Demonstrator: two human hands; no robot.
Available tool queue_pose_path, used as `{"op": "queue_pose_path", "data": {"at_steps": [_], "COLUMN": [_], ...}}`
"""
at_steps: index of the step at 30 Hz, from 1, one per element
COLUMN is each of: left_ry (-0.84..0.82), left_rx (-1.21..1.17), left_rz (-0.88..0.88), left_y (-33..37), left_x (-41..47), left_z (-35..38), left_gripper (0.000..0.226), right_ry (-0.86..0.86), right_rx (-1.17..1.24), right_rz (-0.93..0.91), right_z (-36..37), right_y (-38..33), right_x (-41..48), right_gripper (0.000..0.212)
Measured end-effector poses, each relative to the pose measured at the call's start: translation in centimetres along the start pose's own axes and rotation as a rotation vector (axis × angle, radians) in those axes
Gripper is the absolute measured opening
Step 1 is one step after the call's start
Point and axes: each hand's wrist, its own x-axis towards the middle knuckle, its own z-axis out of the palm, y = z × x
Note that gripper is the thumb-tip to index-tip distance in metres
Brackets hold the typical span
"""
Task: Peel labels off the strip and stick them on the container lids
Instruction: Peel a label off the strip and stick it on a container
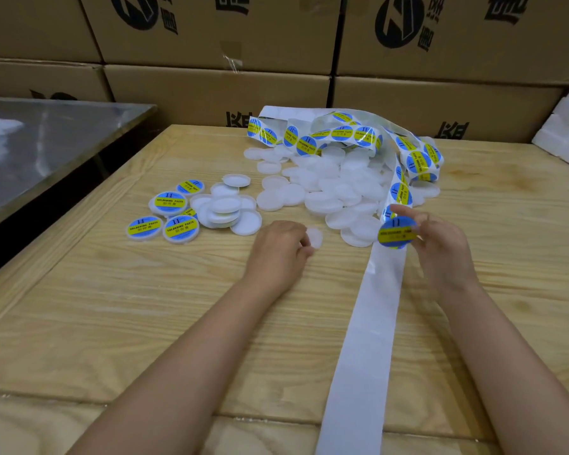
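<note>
My right hand (pixel 440 244) pinches a round blue-and-yellow label (pixel 396 232), lifted off the white backing strip (pixel 365 323) that runs down toward me. My left hand (pixel 278 249) holds a blank white lid (pixel 314 237) by its edge on the wooden table (pixel 145 307). A heap of blank white lids (pixel 335 185) lies behind both hands. The tangled label strip (pixel 342 133), still carrying labels, is draped over that heap. Several labelled lids (pixel 170 202) lie to the left.
A small stack of upturned blank lids (pixel 225 210) sits beside the labelled ones. Cardboard boxes (pixel 217 31) wall the back. A metal table (pixel 46 139) stands at the left, white foam (pixel 565 126) at the right edge.
</note>
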Motion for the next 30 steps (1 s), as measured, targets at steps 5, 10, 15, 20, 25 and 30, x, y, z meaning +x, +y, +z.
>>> {"op": "queue_pose_path", "data": {"at_steps": [5, 10, 15, 20, 25, 30], "left_ry": [-0.017, -0.118, -0.201, -0.221, -0.221, -0.235], "left_rx": [-0.953, -1.370, -1.327, -1.275, -1.278, -1.293], "left_rz": [-0.441, -0.590, -0.578, -0.557, -0.552, -0.543], "left_y": [1.3, 2.1, 2.3, 2.6, 2.6, 2.5], "left_x": [0.0, 0.1, -0.1, -0.2, -0.2, -0.2], "left_z": [-0.8, -1.4, -1.5, -1.6, -1.5, -1.5], "left_gripper": [0.011, 0.018, 0.022, 0.019, 0.018, 0.019], "right_ry": [-0.092, -0.149, -0.198, -0.216, -0.186, -0.141], "right_rx": [0.335, 0.357, 0.315, 0.212, 0.195, 0.204], "right_rz": [0.188, 0.374, 0.457, 0.446, 0.451, 0.460], "right_z": [2.1, 2.8, 2.8, 3.1, 3.4, 3.7], "right_y": [0.3, 1.0, 1.2, 1.1, 1.3, 1.4], "right_x": [-0.7, -0.6, -0.5, -0.7, -0.9, -1.0], "right_gripper": [0.012, 0.021, 0.027, 0.025, 0.010, 0.006]}}
